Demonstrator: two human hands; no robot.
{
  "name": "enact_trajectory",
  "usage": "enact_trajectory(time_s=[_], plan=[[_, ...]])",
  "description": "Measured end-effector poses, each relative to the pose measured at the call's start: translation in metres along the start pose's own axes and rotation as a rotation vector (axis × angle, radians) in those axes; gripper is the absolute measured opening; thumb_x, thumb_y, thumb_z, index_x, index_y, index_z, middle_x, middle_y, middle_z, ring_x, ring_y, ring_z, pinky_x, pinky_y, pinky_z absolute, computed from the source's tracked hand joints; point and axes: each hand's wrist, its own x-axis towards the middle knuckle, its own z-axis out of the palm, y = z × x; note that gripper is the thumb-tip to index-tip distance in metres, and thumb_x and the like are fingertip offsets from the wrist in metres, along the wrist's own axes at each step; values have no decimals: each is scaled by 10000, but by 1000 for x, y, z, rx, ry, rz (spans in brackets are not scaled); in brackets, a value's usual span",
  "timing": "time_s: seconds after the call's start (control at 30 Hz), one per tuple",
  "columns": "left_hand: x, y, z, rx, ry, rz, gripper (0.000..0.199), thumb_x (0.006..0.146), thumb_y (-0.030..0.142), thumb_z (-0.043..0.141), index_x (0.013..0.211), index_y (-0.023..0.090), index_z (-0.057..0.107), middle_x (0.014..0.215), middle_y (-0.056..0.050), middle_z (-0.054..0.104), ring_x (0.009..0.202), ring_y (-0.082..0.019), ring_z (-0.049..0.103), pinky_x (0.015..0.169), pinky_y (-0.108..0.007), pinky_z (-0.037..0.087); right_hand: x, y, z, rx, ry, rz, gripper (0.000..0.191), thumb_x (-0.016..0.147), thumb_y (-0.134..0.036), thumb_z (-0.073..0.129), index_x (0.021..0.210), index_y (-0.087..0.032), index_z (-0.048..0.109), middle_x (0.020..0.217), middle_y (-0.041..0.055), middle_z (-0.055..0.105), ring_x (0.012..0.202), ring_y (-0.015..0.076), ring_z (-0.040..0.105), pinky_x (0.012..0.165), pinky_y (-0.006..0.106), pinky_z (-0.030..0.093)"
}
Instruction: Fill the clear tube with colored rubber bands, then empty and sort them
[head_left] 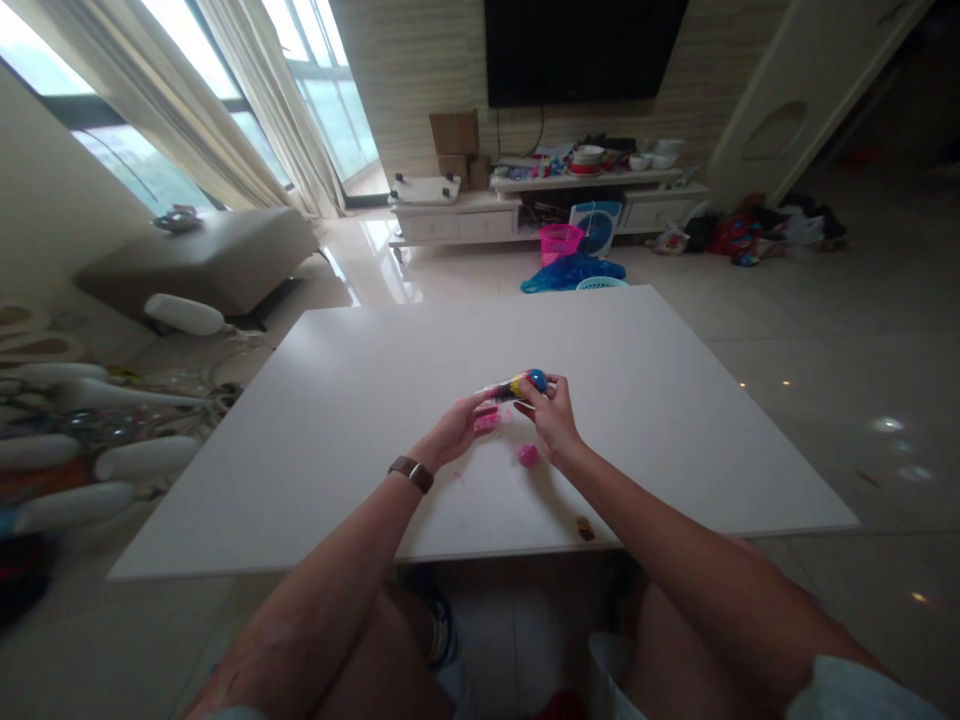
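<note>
Farthest left, elongated white lamp-like shades [124, 457] stand beside a white rectangular table [360, 380], with a beige upholstered bench [217, 255] behind them. Over the table, a brown-strapped wristwatch [412, 474] circles the wrist of the left hand [454, 428], whose fingers are loosely extended; its thumb side meets the clear left end of a slim multicoloured item in shiny transparent wrapping [516, 388], though I cannot tell whether it grips it. Bright pink fragments [487, 418] lie by those fingers. The wrapped item is held above the table between both hands, its right end showing a glossy blue rounded shape [538, 379]. Below it, a small round pink lump [528, 455] rests on the tabletop, near the right hand [553, 415], which is closed around the item's right end. Farther right, a small brown-and-dark flat scrap [585, 528] lies at the near table edge.
</note>
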Motion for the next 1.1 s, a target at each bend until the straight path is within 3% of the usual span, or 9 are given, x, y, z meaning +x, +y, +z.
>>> enact_trajectory(time_s=[0.13, 0.5, 0.6, 0.7, 0.8, 0.9, 0.97, 1.1], plan=[[-3, 2, -4, 11, -30, 12, 357, 791, 419, 851, 1036, 173, 770, 1219, -134, 699, 1022, -208, 631, 770, -262, 516, 1, 0, -2, 6, -17, 38, 579, 657, -489, 865, 979, -273, 435, 989, -30, 617, 844, 147, 678, 796, 346, 616], [2, -2, -18, 171, 133, 4, 434, 685, 470, 914, 910, 142, 741, 1014, -109, 740, 910, -167, 681, 805, -253, 508, -1, -1, -1, -66, 21, -42, 594, 627, -461, 874, 1024, -280, 471, 1048, -22, 591, 968, 171, 652, 832, 357, 616], [3, 0, -24, 337, 198, 58, 409, 717, 477, 859, 895, 129, 740, 940, -104, 749, 856, -171, 686, 784, -273, 512, 0, -4, -2, -106, 46, -79, 596, 630, -468, 872, 1035, -284, 475, 1059, -26, 570, 961, 168, 644, 820, 351, 608], [3, 6, -36, 707, 274, 135, 308, 763, 435, 771, 791, 131, 728, 766, -66, 719, 733, -166, 654, 719, -285, 489, 1, -7, -4, -124, 58, -96, 593, 633, -464, 869, 1037, -289, 472, 1062, -29, 562, 934, 162, 640, 803, 344, 596], [-1, 11, -47, 1105, 153, 146, 231, 726, 375, 768, 747, 149, 730, 740, -49, 714, 689, -169, 623, 678, -288, 459, 3, -7, -5, -160, 57, -97, 589, 635, -460, 863, 1044, -291, 474, 1067, -28, 569, 912, 163, 636, 777, 334, 579], [-7, 8, -54, 1365, -31, 43, 262, 543, 265, 872, 747, 169, 737, 762, -26, 719, 671, -168, 605, 636, -275, 433, 4, -6, -6, -231, 53, -118, 584, 636, -435, 860, 1059, -289, 485, 1052, -30, 580, 874, 162, 631, 751, 322, 549], [-9, 3, -56, 1473, -109, -33, 296, 456, 160, 881, 712, 174, 732, 733, -12, 704, 656, -165, 595, 617, -269, 417, 4, -5, -7, -268, 33, -143, 577, 643, -424, 855, 1068, -287, 490, 1035, -33, 591, 852, 160, 627, 742, 316, 530], [-10, -2, -56, 1496, -170, -160, 190, 511, 75, 785, 657, 175, 717, 657, 0, 684, 624, -161, 599, 600, -265, 407, 3, -5, -6, -277, 0, -155, 569, 655, -427, 848, 1079, -284, 495, 1030, -33, 606, 836, 158, 622, 747, 314, 509]])
